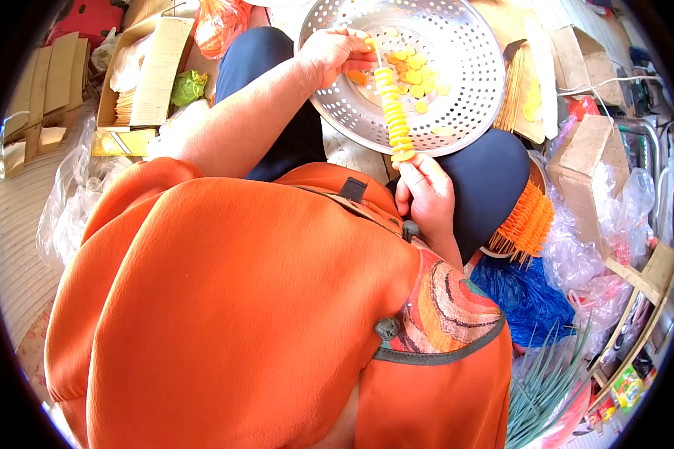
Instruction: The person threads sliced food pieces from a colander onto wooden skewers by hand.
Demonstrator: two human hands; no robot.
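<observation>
My left hand (333, 57) is over the left part of a metal colander (326, 112), pinching an orange carrot slice (371, 45) at the upper end of a thin skewer (379, 61). A row of carrot slices (394, 112) is threaded along the lower part of this skewer. Below the colander's near rim, my right hand (429, 193) has its fingers closed around the skewer's lower end, just under the last slice. Loose carrot slices (418, 76) lie inside the colander, mostly in its middle. The skewer slants across the colander, upper end leaning left.
By my right knee sits a bunch of loaded carrot skewers (528, 218), above a blue plastic bag (520, 295). Bare skewers (511, 93) lie right of the colander. Cardboard boxes (163, 71) stand at the left, and green onions (550, 389) lie at lower right.
</observation>
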